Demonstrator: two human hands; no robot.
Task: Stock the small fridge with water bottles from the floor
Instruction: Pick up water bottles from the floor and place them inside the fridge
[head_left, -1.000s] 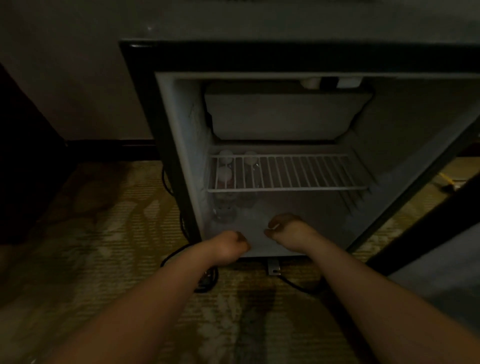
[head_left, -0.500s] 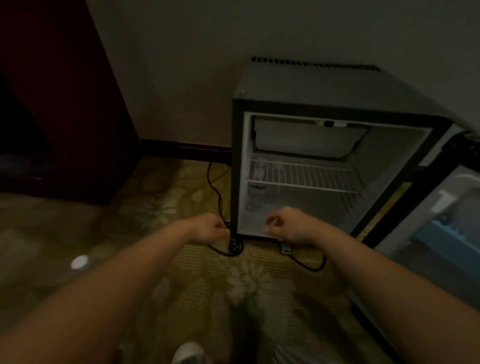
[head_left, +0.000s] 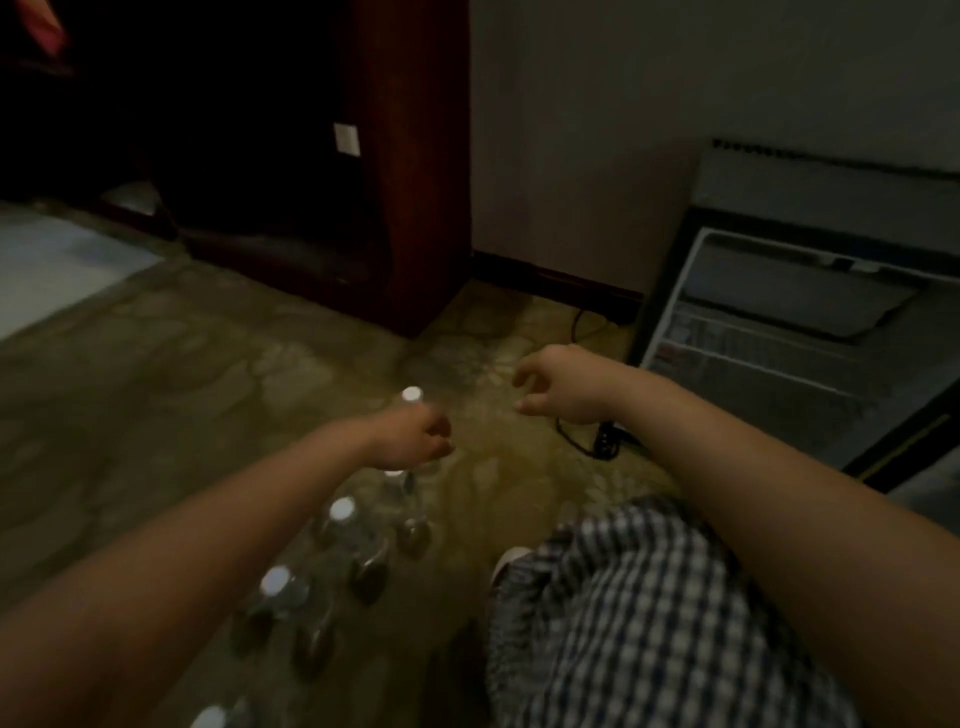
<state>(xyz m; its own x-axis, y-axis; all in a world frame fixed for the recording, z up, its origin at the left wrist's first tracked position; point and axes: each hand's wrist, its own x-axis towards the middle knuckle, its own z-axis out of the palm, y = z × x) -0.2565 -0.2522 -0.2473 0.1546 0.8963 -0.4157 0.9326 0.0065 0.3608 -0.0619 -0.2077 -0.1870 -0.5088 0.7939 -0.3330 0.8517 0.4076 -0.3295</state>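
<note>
Carpet (head_left: 156, 389) bears the open fridge (head_left: 779, 312) at right and clear, white-capped water bottles (head_left: 340, 519), any print lost to blur, upright beneath the left hand (head_left: 410, 439), curled with grip unclear, while the right hand (head_left: 563, 387) hangs loosely curled, empty.

Hotel room vibes tbh: patterned olive carpet (head_left: 208, 389), dark reddish wooden cabinet (head_left: 415, 182), small black mini fridge (head_left: 810, 291).
</note>
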